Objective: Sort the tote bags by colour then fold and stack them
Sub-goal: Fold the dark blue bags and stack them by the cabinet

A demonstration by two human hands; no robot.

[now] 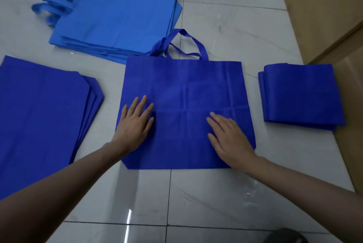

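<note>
At your nine o'clock lies the dark blue stack (39, 113); at eleven, the light blue stack (117, 16). Your left hand (135, 124) and right hand (229, 136), each grip spread flat, press the dark blue tote bag (184, 93) on the tiled floor (206, 193). At three o'clock sit the folded bags (300, 95).
</note>
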